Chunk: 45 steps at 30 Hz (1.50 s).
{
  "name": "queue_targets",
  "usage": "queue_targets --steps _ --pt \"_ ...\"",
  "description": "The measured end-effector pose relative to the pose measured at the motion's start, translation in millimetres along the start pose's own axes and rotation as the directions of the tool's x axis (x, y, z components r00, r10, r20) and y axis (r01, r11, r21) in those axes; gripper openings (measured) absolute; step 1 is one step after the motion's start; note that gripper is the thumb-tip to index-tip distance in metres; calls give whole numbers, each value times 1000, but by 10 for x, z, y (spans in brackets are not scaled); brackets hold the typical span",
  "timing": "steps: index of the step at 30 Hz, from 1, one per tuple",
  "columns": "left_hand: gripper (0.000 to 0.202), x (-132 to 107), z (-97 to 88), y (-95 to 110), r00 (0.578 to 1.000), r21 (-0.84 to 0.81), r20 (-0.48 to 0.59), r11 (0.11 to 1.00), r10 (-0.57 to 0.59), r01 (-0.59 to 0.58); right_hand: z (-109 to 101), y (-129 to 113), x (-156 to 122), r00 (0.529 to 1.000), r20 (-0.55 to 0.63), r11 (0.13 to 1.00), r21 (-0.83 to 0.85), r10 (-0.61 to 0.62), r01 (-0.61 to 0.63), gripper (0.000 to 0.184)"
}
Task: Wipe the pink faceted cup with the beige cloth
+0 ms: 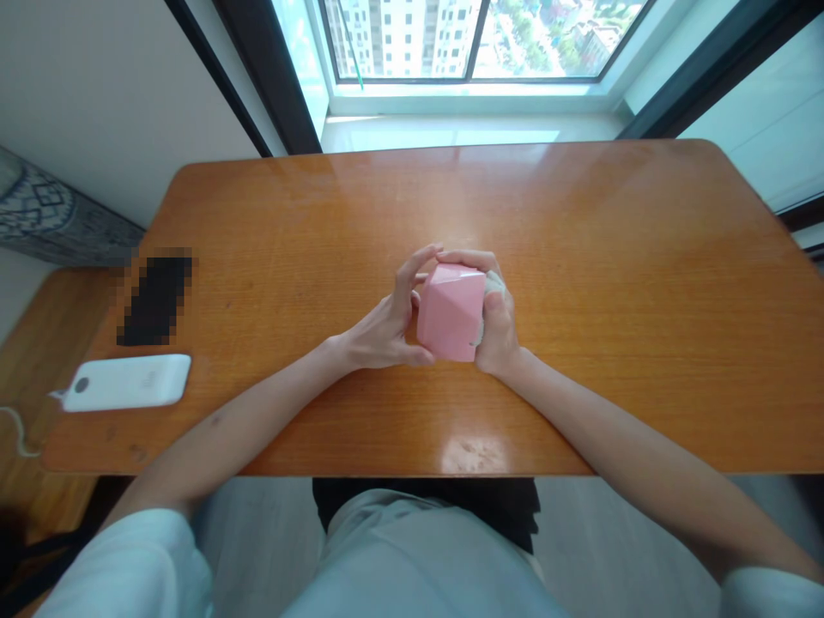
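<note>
A pink faceted box-like object (pixel 451 311) is held over the middle of the orange wooden table (pixel 611 283). My right hand (pixel 497 322) wraps its right side, fingers curled over the top edge, with something whitish showing between palm and object. My left hand (pixel 390 322) is at its left side: the thumb touches the lower left corner and the curved fingers reach to the top edge.
A white flat device (pixel 129 383) with a cable lies near the table's left front corner. A blurred black rectangle (pixel 156 298) lies just behind it. Behind the table is a window sill (pixel 451 129). A lower wooden surface (pixel 39 343) stands at the left.
</note>
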<state>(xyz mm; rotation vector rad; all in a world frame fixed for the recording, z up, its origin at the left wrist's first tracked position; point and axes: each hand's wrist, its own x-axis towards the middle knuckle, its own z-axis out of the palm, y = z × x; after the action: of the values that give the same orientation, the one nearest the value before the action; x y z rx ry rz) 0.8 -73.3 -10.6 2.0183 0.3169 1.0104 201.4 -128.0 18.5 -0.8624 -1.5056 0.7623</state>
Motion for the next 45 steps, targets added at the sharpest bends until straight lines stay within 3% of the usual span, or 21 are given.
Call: queue_targets --steps 2,6,11,14,17,20,23,25,28,32,35,38,40,42,45 --pt "142 -10 15 -85 992 170 -11 978 123 -119 14 12 9 997 -35 994 86 66 -62 60" --pt "127 3 -11 -116 958 444 4 858 285 -257 38 53 -3 984 32 967 183 173 -176 60" --pt "112 17 -55 -36 942 523 -21 807 334 -274 18 41 -21 996 25 995 39 90 -91 65" --pt "109 23 -55 14 957 465 -25 851 288 -244 -18 3 3 999 41 992 -122 -12 17 70" --pt "123 28 -25 58 972 335 -34 919 233 -208 -45 -5 19 993 75 969 -224 -86 101 71" --pt "140 23 23 97 995 135 -28 987 95 -91 -53 17 11 985 98 946 -279 -142 164 72" --pt "142 27 34 146 999 -48 21 998 -50 51 -51 36 2 974 114 918 -328 -197 224 71" --pt "125 52 4 207 983 -161 98 973 -152 167 -46 44 5 959 118 894 -347 -259 284 70" --pt "97 105 -64 340 924 -313 250 878 -291 361 -38 58 10 932 109 868 -340 -346 362 71" --pt "105 118 -75 418 891 -330 297 839 -343 433 -27 70 -7 957 88 940 -183 -275 287 69" --pt "119 76 -25 287 941 -250 189 912 -282 324 -14 31 -7 988 30 987 -48 -153 154 62" --pt "142 43 -3 74 999 -29 -8 999 -38 38 5 -44 21 997 -65 999 16 -31 32 56" --pt "144 41 -19 -34 991 206 -13 970 135 -130 22 -81 35 995 -78 995 77 66 -60 54" --pt "135 50 -44 -82 966 384 22 890 257 -245 39 -92 32 989 -16 979 144 147 -143 56" --pt "121 65 -53 -62 946 458 33 837 321 -300 50 -82 4 982 99 968 180 162 -178 63"
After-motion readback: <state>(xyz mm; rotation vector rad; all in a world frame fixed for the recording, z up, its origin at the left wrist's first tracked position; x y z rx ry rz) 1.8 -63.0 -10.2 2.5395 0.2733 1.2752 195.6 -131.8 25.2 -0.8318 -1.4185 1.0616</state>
